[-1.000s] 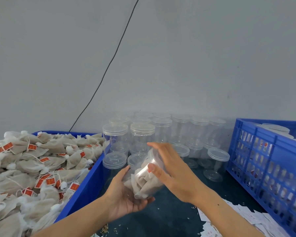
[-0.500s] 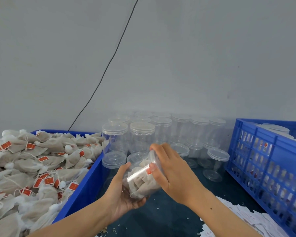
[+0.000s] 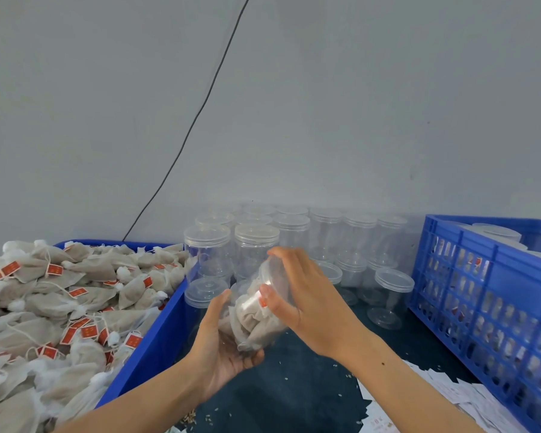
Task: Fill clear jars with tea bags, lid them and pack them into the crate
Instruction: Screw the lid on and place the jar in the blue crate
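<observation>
tea bags (image 3: 60,307) bin left, empty jars (image 3: 294,242) behind, crate (image 3: 494,295) right

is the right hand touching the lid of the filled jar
Touching: the head view shows the right hand curled over the lid of the filled jar, thumb against its rim.

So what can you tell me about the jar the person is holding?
The jar is clear plastic, round, and stuffed with beige tea bags; a red tag shows through. It is tilted, mouth up and right, above the dark table. The left hand cups its base, and the right hand grips the clear lid at its mouth.
</observation>
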A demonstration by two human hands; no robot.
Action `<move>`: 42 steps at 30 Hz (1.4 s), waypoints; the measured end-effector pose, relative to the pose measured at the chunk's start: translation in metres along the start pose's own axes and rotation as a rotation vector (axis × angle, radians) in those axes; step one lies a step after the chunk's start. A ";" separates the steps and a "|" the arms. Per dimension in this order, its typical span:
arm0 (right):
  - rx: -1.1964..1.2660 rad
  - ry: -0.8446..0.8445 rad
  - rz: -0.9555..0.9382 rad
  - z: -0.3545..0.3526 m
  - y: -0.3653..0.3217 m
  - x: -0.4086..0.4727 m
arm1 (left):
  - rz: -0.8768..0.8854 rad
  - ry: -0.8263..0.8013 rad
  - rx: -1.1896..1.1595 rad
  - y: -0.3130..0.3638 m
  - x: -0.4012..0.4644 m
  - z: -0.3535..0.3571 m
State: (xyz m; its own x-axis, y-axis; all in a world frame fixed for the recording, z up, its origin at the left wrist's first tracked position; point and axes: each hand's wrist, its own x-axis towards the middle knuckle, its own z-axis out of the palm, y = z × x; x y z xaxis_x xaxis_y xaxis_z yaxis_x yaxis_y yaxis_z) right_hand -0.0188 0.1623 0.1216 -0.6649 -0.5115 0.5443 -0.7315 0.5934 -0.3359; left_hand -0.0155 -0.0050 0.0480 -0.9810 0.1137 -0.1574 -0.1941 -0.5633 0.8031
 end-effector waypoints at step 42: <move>0.458 0.110 0.575 -0.097 0.069 -0.030 | 0.483 -0.242 0.884 -0.029 0.021 0.146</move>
State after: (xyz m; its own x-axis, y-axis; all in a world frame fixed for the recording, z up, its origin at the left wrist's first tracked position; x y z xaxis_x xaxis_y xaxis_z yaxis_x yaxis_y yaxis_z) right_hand -0.0347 0.2789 0.1572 -0.9606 -0.1182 0.2516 -0.2780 0.4177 -0.8650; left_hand -0.0301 0.1332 0.1058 -0.9080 0.2520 0.3348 0.3870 0.1983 0.9005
